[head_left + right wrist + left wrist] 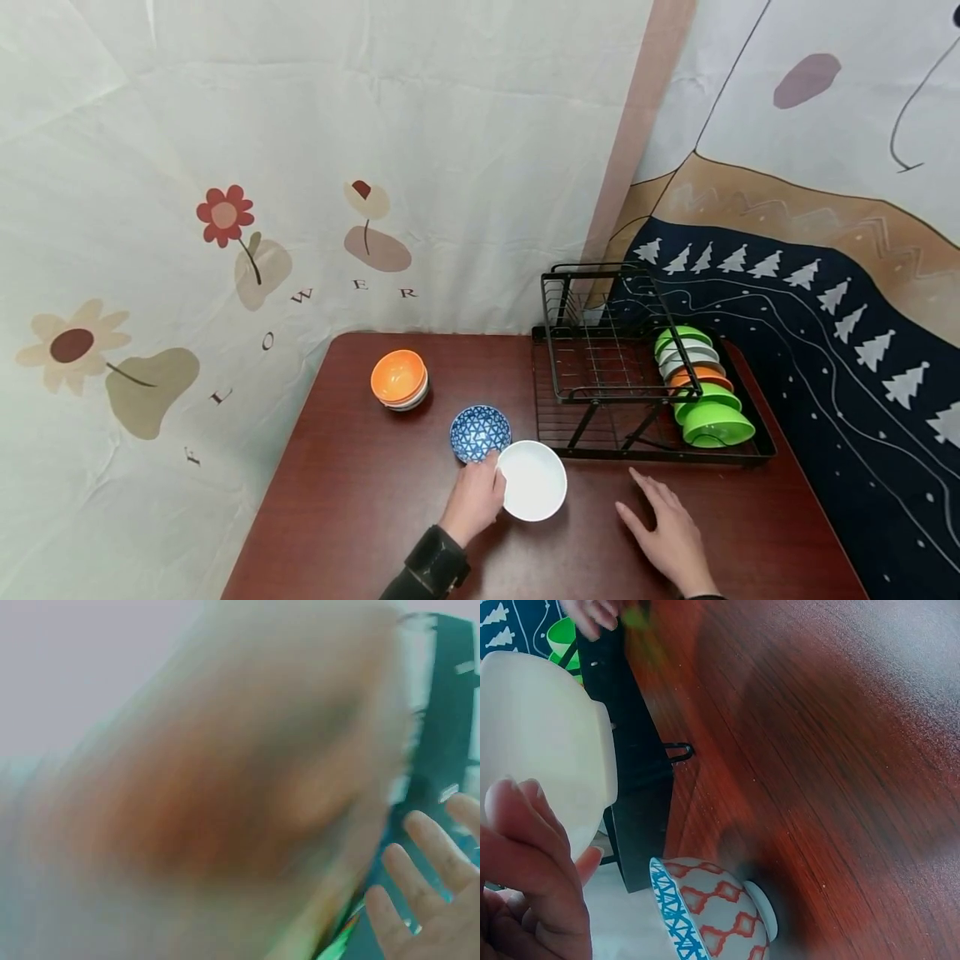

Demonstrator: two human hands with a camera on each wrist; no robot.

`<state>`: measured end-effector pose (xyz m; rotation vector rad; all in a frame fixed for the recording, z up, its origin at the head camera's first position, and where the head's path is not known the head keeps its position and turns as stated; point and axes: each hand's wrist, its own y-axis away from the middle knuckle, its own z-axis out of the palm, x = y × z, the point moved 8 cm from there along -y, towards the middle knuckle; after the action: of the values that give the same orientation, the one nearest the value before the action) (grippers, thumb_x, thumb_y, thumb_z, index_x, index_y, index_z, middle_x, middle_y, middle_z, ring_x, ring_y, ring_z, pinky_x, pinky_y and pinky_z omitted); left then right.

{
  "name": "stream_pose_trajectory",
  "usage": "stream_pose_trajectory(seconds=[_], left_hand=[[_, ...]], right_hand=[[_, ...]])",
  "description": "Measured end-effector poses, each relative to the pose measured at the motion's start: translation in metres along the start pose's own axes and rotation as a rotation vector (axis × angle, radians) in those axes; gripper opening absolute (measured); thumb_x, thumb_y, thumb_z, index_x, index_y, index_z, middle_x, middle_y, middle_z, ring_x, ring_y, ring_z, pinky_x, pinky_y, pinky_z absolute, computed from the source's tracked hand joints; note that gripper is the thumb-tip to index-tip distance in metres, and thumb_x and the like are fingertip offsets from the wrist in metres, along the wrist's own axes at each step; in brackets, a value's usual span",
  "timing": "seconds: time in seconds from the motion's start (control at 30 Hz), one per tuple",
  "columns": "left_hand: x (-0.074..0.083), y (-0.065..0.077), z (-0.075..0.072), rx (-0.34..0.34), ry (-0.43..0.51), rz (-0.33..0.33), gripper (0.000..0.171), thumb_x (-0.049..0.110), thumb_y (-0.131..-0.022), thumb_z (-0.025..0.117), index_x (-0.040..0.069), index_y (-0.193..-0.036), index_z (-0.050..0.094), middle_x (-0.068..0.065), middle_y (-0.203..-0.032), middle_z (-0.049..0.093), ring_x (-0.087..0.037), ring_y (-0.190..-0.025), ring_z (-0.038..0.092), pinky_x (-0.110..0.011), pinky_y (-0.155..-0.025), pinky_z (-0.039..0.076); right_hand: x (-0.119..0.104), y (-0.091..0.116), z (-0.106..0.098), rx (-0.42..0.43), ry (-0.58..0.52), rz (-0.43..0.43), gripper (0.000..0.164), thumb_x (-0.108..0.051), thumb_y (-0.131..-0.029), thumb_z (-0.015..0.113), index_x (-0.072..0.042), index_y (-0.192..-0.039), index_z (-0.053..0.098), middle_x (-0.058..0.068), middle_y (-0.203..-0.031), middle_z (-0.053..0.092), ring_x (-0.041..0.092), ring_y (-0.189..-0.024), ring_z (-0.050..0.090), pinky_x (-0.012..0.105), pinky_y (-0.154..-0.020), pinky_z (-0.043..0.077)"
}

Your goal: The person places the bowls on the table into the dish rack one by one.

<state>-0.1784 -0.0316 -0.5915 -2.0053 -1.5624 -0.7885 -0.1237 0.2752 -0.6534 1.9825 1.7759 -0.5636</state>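
My left hand (pixel 474 500) pinches the left edge of a white bowl (pixel 533 482), which is held above the table with its inside facing up. In the left wrist view the same bowl (pixel 536 727) rises beyond the curled fingers (pixel 536 847). Just behind that hand stands a small bowl (pixel 480 432) with a blue-and-white inside; its outside (pixel 727 907) shows a red pattern in the left wrist view. My right hand (pixel 670 533) is over the table in front of the rack, fingers extended and holding nothing. Much of the right wrist view is blurred.
A black two-tier dish rack (pixel 592 450) stands at the back right. Several green, white and orange bowls (pixel 716 423) lean in a row along its right side. An orange bowl (pixel 398 375) tops a stack at the back left of the brown table (pixel 337 500).
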Motion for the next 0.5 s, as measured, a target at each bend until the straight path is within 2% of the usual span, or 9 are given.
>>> stream_pose_trajectory(seconds=[0.07, 0.13, 0.2, 0.27, 0.33, 0.4, 0.5], left_hand=[[0.0, 0.001, 0.001, -0.009, 0.011, 0.0, 0.033, 0.0, -0.105, 0.057, -0.014, -0.133, 0.066, -0.025, -0.093, 0.077, -0.001, -0.042, 0.052, -0.017, -0.04, 0.044], [0.003, 0.001, 0.003, -0.012, 0.015, 0.01, 0.029, 0.0, -0.105, 0.057, -0.012, -0.129, 0.068, -0.025, -0.094, 0.077, -0.003, -0.042, 0.054, -0.017, -0.04, 0.045], [0.006, 0.002, 0.004, -0.008, -0.004, 0.034, 0.025, -0.001, -0.103, 0.058, -0.009, -0.124, 0.069, -0.023, -0.096, 0.078, -0.005, -0.048, 0.058, -0.018, -0.044, 0.049], [0.009, 0.002, 0.005, -0.01, -0.025, 0.051, 0.02, -0.001, -0.102, 0.059, -0.006, -0.118, 0.07, -0.021, -0.094, 0.078, -0.009, -0.053, 0.063, -0.02, -0.049, 0.052], [0.012, 0.003, 0.008, -0.014, -0.051, 0.066, 0.021, -0.001, -0.102, 0.06, -0.006, -0.119, 0.07, -0.021, -0.096, 0.079, -0.013, -0.061, 0.068, -0.024, -0.056, 0.058], [0.016, 0.003, 0.012, -0.029, -0.073, 0.072, 0.026, 0.0, -0.102, 0.061, -0.01, -0.124, 0.071, -0.024, -0.099, 0.081, -0.018, -0.068, 0.073, -0.029, -0.064, 0.063], [0.02, 0.004, 0.017, -0.047, -0.099, 0.077, 0.035, 0.002, -0.102, 0.062, -0.014, -0.133, 0.069, -0.027, -0.108, 0.081, -0.022, -0.078, 0.078, -0.036, -0.074, 0.067]], right_hand=[[-0.019, 0.001, -0.006, 0.09, -0.175, -0.021, 0.051, -0.031, -0.11, 0.07, -0.008, -0.154, 0.064, 0.022, -0.14, 0.074, 0.041, -0.131, 0.071, 0.06, -0.105, 0.059], [-0.038, 0.001, -0.004, 0.119, -0.399, -0.046, 0.04, -0.018, -0.112, 0.066, -0.003, -0.149, 0.067, 0.02, -0.127, 0.08, 0.025, -0.113, 0.079, 0.045, -0.094, 0.065], [-0.054, 0.0, 0.005, 0.062, -0.637, -0.03, 0.037, -0.012, -0.114, 0.058, 0.003, -0.147, 0.066, 0.025, -0.123, 0.08, 0.015, -0.098, 0.08, 0.034, -0.083, 0.067], [-0.069, -0.001, 0.021, -0.064, -0.817, 0.01, 0.042, -0.015, -0.118, 0.05, 0.007, -0.153, 0.058, 0.031, -0.13, 0.073, 0.012, -0.09, 0.077, 0.034, -0.074, 0.068], [-0.083, -0.001, 0.037, -0.194, -0.903, 0.07, 0.051, -0.021, -0.12, 0.046, 0.01, -0.16, 0.046, 0.036, -0.135, 0.067, 0.013, -0.084, 0.076, 0.039, -0.068, 0.069], [-0.092, -0.002, 0.051, -0.285, -0.921, 0.134, 0.058, -0.024, -0.12, 0.047, 0.011, -0.165, 0.035, 0.038, -0.138, 0.063, 0.016, -0.08, 0.075, 0.042, -0.065, 0.068], [-0.098, -0.004, 0.06, -0.293, -0.889, 0.201, 0.059, -0.016, -0.118, 0.046, 0.014, -0.165, 0.03, 0.039, -0.132, 0.064, 0.02, -0.076, 0.075, 0.044, -0.062, 0.067]])
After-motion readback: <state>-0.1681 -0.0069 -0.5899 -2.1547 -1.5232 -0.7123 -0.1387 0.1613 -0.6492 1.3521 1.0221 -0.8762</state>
